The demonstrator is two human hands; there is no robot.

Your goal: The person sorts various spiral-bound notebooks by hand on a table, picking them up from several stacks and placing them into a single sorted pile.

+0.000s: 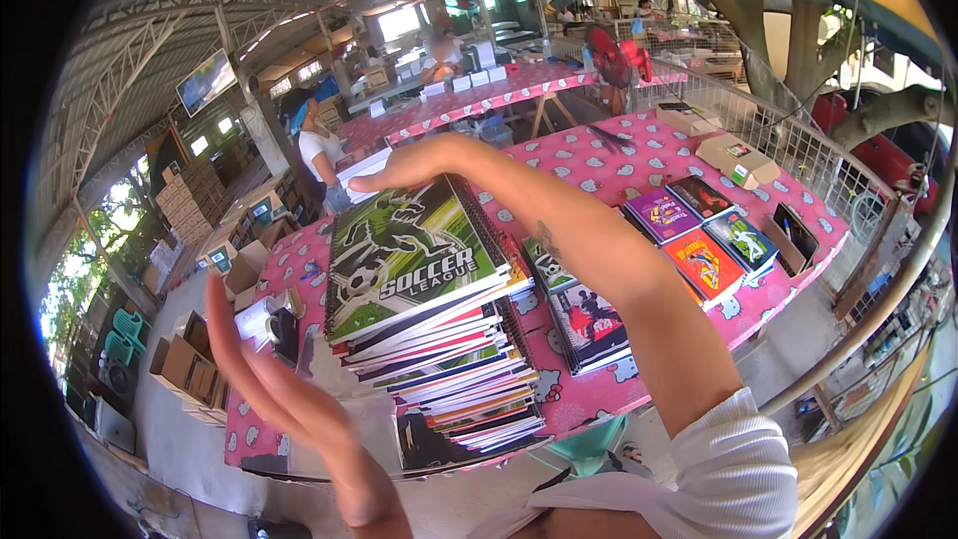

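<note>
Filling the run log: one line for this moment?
right hand on top notebook of stack | left hand open beside it | pink table

Right hand (424, 162) at upper centre, fingers extended flat and pointing left, forearm running to a white sleeve at lower right. Left hand (284, 384) at lower left, open, fingers spread upward.

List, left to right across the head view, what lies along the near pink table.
Left hand → tall stack of spiral notebooks → right hand reaching over its top → smaller notebook stack → four spread notebooks → open box.
</note>
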